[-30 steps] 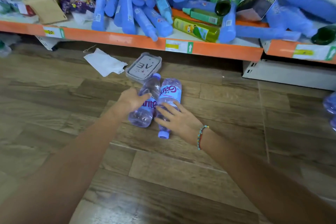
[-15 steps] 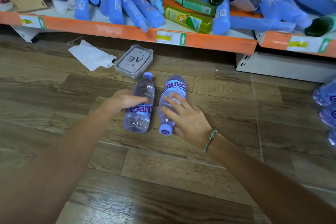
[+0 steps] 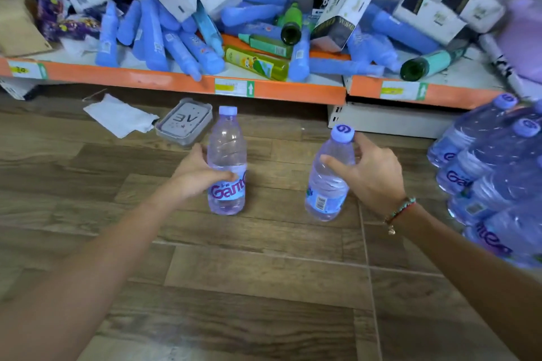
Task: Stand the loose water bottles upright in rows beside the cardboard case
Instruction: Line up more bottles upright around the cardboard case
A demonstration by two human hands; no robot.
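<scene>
Two clear water bottles with pale purple caps and purple labels are in my hands over the wooden floor. My left hand point(image 3: 196, 173) grips the left bottle point(image 3: 226, 152) around its middle; it stands upright on the floor. My right hand point(image 3: 371, 176) holds the right bottle point(image 3: 328, 184) by its upper body, tilted slightly left, its base at or just above the floor. A pile of several more of these bottles point(image 3: 495, 173) lies at the right edge. No cardboard case is visible.
A low shelf with an orange edge point(image 3: 264, 90) runs across the back, heaped with blue tubes, green bottles and white boxes. A grey lidded container point(image 3: 184, 121) and a white paper point(image 3: 120, 117) lie on the floor just behind the left bottle.
Both bottles lay side by side on the floor; now each hand has raised one upright and they have moved apart. The view shifted right, showing the bottle pile.
</scene>
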